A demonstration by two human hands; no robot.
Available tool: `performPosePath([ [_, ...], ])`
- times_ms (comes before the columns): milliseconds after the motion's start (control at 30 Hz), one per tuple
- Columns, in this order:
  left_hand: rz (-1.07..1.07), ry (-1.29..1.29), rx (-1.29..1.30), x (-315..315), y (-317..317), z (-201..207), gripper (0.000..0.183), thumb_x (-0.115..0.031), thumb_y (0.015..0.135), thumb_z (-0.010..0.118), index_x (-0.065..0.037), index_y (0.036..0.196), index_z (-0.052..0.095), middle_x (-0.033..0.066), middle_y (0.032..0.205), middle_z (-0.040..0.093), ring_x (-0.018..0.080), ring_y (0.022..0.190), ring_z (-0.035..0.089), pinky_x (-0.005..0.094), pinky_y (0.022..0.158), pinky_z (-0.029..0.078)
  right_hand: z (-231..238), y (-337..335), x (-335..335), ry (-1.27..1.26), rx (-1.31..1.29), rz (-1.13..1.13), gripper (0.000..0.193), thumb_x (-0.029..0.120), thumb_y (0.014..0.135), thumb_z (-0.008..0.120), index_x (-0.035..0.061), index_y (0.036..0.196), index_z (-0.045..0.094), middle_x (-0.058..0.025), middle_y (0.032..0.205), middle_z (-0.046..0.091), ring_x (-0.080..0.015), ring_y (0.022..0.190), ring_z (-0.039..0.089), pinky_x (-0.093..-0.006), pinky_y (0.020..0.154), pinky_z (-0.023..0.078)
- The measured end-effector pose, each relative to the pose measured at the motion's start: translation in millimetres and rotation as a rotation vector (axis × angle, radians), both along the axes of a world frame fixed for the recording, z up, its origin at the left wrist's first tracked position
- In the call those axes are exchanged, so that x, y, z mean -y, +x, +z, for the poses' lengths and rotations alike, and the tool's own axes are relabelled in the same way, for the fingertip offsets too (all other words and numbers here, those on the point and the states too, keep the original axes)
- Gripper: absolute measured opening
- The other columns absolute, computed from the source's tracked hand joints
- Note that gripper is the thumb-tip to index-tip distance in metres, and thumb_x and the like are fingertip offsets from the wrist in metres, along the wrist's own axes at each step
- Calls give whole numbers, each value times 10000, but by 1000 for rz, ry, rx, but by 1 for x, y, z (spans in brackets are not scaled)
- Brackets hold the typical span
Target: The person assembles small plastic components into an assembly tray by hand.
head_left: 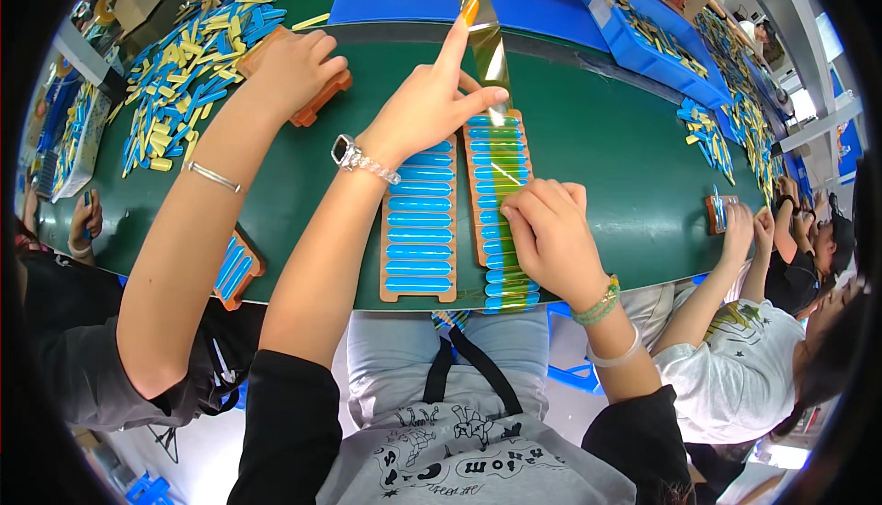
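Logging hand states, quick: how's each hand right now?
Left hand: open, at the transparent tape.
Right hand: closed; whether it holds anything can't be told.

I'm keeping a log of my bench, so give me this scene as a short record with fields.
Left hand: the left hand has its orange-tipped index finger at the film strip
Right hand: the right hand is curled over the right tray; its grip is unclear
Film: clear, yellowish, running lengthwise over the right tray
Left tray: the left tray is brown and holds a column of blue pieces
Loose stock: blue and yellow pieces heaped at far left
Surface: green table
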State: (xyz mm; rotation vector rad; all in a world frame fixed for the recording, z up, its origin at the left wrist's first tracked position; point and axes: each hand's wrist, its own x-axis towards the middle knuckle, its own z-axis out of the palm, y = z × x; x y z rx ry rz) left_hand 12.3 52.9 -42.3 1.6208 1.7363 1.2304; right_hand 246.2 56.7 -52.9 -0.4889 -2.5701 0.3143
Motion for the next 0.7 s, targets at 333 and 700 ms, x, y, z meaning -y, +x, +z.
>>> performPosePath([
  [333, -43, -39, -18, -1, -3, -6, 924, -301, 935, 682, -100, 1577, 48, 204, 996, 720, 252, 778, 726, 329, 662, 569, -2, -33, -35, 25, -18, 18, 34, 42, 867, 628, 54, 899, 629, -80, 860, 582, -265, 833, 582, -384, 828, 392],
  [700, -85, -58, -92, -3, -5, -10, 735, -181, 932, 579, -54, 1550, 202, 188, 985, 722, 289, 802, 715, 355, 741, 559, -8, -69, -79, 110, -43, 35, 55, 55, 870, 603, 42, 896, 650, -90, 877, 616, -278, 859, 598, -393, 863, 403],
])
